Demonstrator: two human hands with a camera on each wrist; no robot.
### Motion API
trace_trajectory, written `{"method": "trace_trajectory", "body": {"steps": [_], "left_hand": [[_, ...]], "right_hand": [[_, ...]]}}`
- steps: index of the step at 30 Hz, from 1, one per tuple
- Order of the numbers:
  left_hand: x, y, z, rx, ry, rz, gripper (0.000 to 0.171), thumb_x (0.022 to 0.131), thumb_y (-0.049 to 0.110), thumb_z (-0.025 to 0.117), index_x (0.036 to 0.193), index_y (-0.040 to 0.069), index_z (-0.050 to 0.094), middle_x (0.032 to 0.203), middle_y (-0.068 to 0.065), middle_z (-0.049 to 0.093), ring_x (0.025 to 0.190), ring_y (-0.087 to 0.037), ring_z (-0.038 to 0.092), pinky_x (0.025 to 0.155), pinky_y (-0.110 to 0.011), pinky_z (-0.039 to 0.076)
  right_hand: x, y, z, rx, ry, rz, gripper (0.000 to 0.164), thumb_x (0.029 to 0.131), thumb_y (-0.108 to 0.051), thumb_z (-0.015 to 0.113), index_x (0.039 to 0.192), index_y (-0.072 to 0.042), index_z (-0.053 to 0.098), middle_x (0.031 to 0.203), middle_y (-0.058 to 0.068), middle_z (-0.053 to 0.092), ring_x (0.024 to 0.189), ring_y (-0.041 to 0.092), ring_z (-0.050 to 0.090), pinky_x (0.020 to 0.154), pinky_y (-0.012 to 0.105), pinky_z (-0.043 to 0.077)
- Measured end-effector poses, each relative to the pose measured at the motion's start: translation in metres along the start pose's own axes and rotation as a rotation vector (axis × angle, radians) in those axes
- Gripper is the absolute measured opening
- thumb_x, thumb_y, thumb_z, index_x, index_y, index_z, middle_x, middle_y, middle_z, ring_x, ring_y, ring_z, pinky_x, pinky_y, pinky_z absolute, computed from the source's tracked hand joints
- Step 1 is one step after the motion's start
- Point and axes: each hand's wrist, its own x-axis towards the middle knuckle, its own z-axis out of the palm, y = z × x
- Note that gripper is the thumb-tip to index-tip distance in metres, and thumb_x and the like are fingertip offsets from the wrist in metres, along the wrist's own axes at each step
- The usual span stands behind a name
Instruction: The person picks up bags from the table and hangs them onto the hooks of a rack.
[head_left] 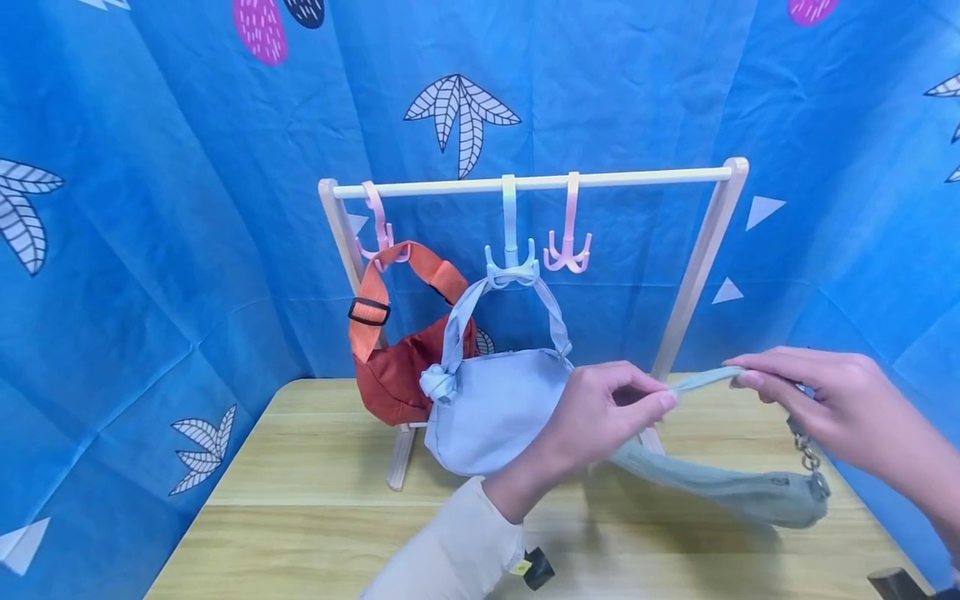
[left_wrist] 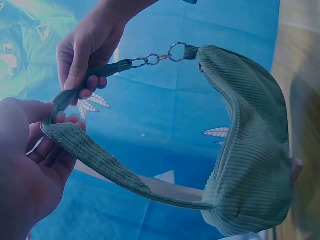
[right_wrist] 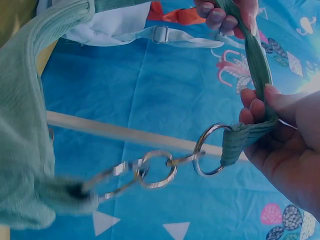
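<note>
A green corduroy shoulder bag point(left_wrist: 250, 130) hangs by its strap point(left_wrist: 100, 155) between my two hands. My left hand point(head_left: 600, 417) pinches the strap between thumb and fingers. Farther along the same strap, near its metal chain point(right_wrist: 157, 170), my right hand point(head_left: 832, 400) grips it. In the head view the bag's body point(head_left: 750, 492) hangs tilted above the table, right of a light blue bag point(head_left: 502, 408). That blue bag hangs from a blue-green hook point(head_left: 512, 267), partly behind my left hand. A red bag point(head_left: 397, 375) with an orange strap hangs from a pink hook point(head_left: 378, 225) at left.
A rack with a white rail point(head_left: 450, 187) and wooden legs point(head_left: 693, 267) stands on the wooden table point(head_left: 300, 492). Another pink hook point(head_left: 570, 233), bearing no bag, hangs right of the blue-green one. Blue patterned cloth point(head_left: 600, 83) surrounds the table's back and sides.
</note>
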Motion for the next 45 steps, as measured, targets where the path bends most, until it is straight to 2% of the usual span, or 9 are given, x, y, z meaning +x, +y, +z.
{"method": "trace_trajectory", "body": {"steps": [7,15,19,22,26,32,37,41,45], "left_hand": [[0.003,0.002,-0.009,0.052,0.083,0.031,0.015,0.095,0.021,0.077,0.103,0.008,0.081,0.086,0.001,0.076,0.073,0.001,0.062,0.064,-0.02,0.059],[0.006,0.006,-0.023,0.087,0.151,0.05,0.015,0.094,0.019,0.078,0.104,0.01,0.081,0.088,0.0,0.077,0.071,-0.002,0.064,0.065,-0.022,0.061],[0.009,0.007,-0.031,0.112,0.181,0.073,0.016,0.094,0.019,0.078,0.106,0.009,0.081,0.092,-0.002,0.078,0.074,-0.001,0.066,0.069,-0.022,0.061],[0.011,0.008,-0.037,0.126,0.199,0.087,0.017,0.094,0.02,0.078,0.107,0.009,0.081,0.092,-0.002,0.079,0.075,-0.001,0.067,0.069,-0.021,0.061],[0.014,0.011,-0.043,0.148,0.229,0.119,0.017,0.094,0.019,0.079,0.107,0.008,0.081,0.092,-0.003,0.079,0.077,-0.001,0.069,0.07,-0.022,0.061],[0.018,0.011,-0.05,0.201,0.316,0.16,0.019,0.093,0.019,0.079,0.107,0.007,0.081,0.091,-0.006,0.08,0.079,-0.006,0.071,0.072,-0.02,0.06],[0.023,0.009,-0.056,0.287,0.413,0.195,0.017,0.093,0.02,0.079,0.104,0.007,0.082,0.088,-0.007,0.079,0.078,-0.01,0.072,0.073,-0.02,0.06],[0.028,0.008,-0.06,0.352,0.472,0.185,0.019,0.094,0.022,0.078,0.105,0.007,0.082,0.086,-0.006,0.079,0.077,-0.012,0.074,0.073,-0.02,0.06],[0.034,0.006,-0.063,0.393,0.519,0.178,0.02,0.096,0.023,0.076,0.106,0.007,0.082,0.081,-0.005,0.078,0.073,-0.011,0.072,0.071,-0.016,0.057]], "right_hand": [[0.016,-0.007,0.003,0.001,-0.026,0.0,0.028,0.089,0.0,0.077,0.116,-0.008,0.077,0.086,-0.003,0.075,0.067,-0.004,0.051,0.057,0.007,0.041],[0.037,-0.008,0.005,0.049,0.068,-0.049,0.018,0.093,-0.013,0.077,0.11,-0.012,0.08,0.09,0.002,0.078,0.067,-0.004,0.052,0.058,0.01,0.04],[0.046,-0.009,0.006,0.053,0.095,-0.019,0.018,0.089,-0.018,0.08,0.106,-0.013,0.082,0.092,0.003,0.079,0.074,-0.006,0.056,0.06,0.009,0.041],[0.053,-0.011,0.006,0.06,0.095,-0.002,0.02,0.085,-0.016,0.083,0.104,-0.014,0.083,0.087,0.0,0.076,0.068,-0.007,0.051,0.057,0.01,0.038],[0.064,-0.015,0.006,0.086,0.092,0.009,0.028,0.079,-0.005,0.087,0.105,-0.013,0.083,0.082,-0.002,0.074,0.058,-0.005,0.043,0.053,0.012,0.034],[0.08,-0.025,0.007,0.122,0.081,0.132,0.03,0.078,-0.002,0.088,0.105,-0.012,0.082,0.087,0.004,0.08,0.064,-0.004,0.057,0.057,0.008,0.044],[0.093,-0.03,0.013,0.182,0.079,0.227,0.022,0.083,-0.011,0.087,0.104,-0.013,0.082,0.08,0.002,0.077,0.056,0.006,0.053,0.05,0.016,0.041],[0.102,-0.031,0.019,0.22,0.085,0.253,0.021,0.086,-0.013,0.085,0.107,-0.012,0.082,0.082,0.005,0.077,0.055,0.009,0.053,0.05,0.017,0.043],[0.111,-0.031,0.025,0.241,0.097,0.248,0.024,0.089,-0.013,0.082,0.112,-0.01,0.08,0.094,0.011,0.08,0.067,-0.002,0.059,0.061,0.007,0.047]]}}
